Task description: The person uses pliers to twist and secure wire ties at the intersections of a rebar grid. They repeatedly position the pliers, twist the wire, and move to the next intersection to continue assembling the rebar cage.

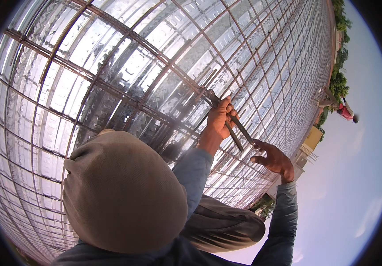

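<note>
My left hand (219, 119) is closed around a pair of metal end-cutting pincers (243, 131), gripping them near the pivot. The jaws of the pincers sit against a crossing of the rusty steel rebar mesh (169, 66), and the two handles point down to the right. Beside the handle ends is my right hand (276, 160), its fingers bent but apart. The fingertips are very close to one handle; whether they touch it I cannot tell. Any tie wire at the jaws is too small to make out.
Shiny ribbed metal decking (142, 66) lies beneath the mesh. My knees in brown trousers (124, 190) fill the lower left and middle. At the far right, another person (344, 111) in a red top bends over near green trees (338, 80). A yellowish building (311, 138) stands beyond.
</note>
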Demonstrator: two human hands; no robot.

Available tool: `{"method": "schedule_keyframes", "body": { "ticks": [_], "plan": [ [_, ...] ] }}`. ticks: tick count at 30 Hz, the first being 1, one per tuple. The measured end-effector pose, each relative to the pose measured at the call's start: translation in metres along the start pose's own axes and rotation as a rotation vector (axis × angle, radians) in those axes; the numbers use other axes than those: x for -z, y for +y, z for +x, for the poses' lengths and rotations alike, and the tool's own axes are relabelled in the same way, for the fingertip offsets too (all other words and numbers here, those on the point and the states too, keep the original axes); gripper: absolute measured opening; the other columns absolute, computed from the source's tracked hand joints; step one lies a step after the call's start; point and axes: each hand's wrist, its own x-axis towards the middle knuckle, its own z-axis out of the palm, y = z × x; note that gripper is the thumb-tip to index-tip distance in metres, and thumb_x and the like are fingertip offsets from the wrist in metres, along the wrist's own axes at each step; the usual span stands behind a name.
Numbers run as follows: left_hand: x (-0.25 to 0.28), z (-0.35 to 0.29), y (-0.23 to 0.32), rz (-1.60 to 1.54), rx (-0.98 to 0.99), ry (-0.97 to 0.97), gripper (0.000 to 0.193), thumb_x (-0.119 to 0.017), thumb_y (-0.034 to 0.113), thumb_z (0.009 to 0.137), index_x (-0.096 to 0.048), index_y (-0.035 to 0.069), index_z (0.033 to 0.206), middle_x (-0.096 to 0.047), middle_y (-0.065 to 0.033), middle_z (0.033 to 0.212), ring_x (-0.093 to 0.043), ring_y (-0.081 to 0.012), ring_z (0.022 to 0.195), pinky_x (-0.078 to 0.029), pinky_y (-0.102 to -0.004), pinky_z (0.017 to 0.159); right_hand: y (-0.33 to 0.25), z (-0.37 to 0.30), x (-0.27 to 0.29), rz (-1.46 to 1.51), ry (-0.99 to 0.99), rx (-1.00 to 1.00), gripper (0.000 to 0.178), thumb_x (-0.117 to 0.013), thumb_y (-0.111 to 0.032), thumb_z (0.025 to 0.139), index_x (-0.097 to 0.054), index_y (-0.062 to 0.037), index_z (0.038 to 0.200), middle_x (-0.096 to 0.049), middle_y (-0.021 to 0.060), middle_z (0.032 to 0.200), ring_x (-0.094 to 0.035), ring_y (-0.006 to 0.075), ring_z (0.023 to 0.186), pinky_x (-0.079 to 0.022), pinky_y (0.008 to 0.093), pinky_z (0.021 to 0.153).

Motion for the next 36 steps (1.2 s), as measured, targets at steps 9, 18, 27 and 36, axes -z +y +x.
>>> {"method": "schedule_keyframes", "body": {
  "ticks": [9, 18, 27, 36],
  "plan": [
    [-0.038, 0.016, -0.020, -0.115, -0.103, 0.287, 0.024, -0.074, 0.027, 0.097, -0.056, 0.017, 0.085, -0.055, 0.0038, 0.073, -0.054, -0.0127, 0.065, -0.049, -0.0322, 0.063, -0.058, 0.063, -0.027, -0.631, 0.630, -0.043, 0.036, -0.072, -0.023, 0.089, -0.057, 0.0006, 0.112, -0.069, 0.0190, 0.099, -0.071, 0.0364, 0.082, -0.058, 0.0441, 0.073],
    [-0.005, -0.011, -0.006, -0.103, 0.035, -0.173, 0.029, -0.074, 0.039, 0.096, -0.058, 0.014, 0.095, -0.054, 0.0045, 0.069, -0.056, -0.0130, 0.068, -0.050, -0.0348, 0.070, -0.048, 0.075, 0.006, 0.713, -0.411, -0.267, 0.017, -0.074, -0.015, 0.090, -0.069, 0.0011, 0.087, -0.065, 0.0084, 0.070, -0.069, 0.0192, 0.062, -0.049, 0.0329, 0.052],
    [-0.039, 0.007, -0.020, -0.185, -0.033, 0.101, 0.028, -0.068, 0.032, 0.100, -0.055, 0.014, 0.083, -0.049, 0.0034, 0.065, -0.052, -0.0138, 0.062, -0.049, -0.0340, 0.064, -0.054, 0.074, -0.030, -0.578, 0.807, 0.181, 0.008, -0.062, -0.010, 0.092, -0.058, -0.0041, 0.096, -0.060, 0.0127, 0.078, -0.063, 0.0303, 0.061, -0.052, 0.0428, 0.054],
    [-0.007, -0.010, -0.009, -0.196, 0.073, -0.204, 0.031, -0.079, 0.035, 0.092, -0.062, 0.012, 0.103, -0.055, 0.0054, 0.070, -0.055, -0.0119, 0.066, -0.054, -0.0348, 0.069, -0.064, 0.072, 0.016, 0.748, -0.338, -0.388, 0.007, -0.066, -0.006, 0.093, -0.063, -0.0009, 0.094, -0.063, 0.0097, 0.072, -0.059, 0.0186, 0.050, -0.044, 0.0313, 0.042]
  ]
}}
